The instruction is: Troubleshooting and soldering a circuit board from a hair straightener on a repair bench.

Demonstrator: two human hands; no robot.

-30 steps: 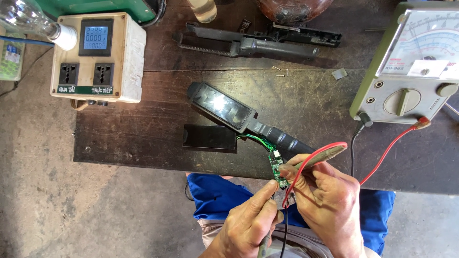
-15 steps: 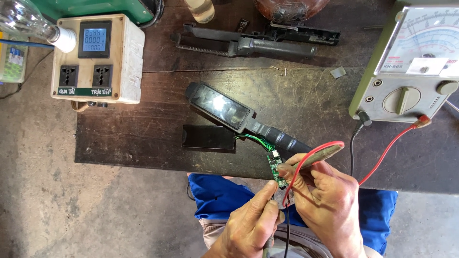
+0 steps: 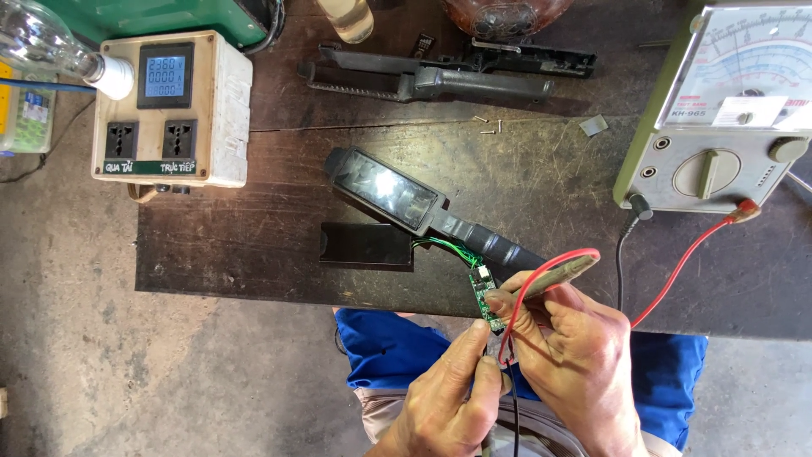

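Right hand [image 3: 568, 334] pinched small green circuit board [image 3: 485, 294] past tabletop [image 3: 254, 245] near edge, red wire [image 3: 550, 271] looped over fingers. Left hand [image 3: 452, 398] gripped black probe [image 3: 505, 368]. Best: board steady, tip on single pad.

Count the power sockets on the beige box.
2. Both sockets sit on the beige box's front, under its small display: left one, right one. Other sides are hidden.
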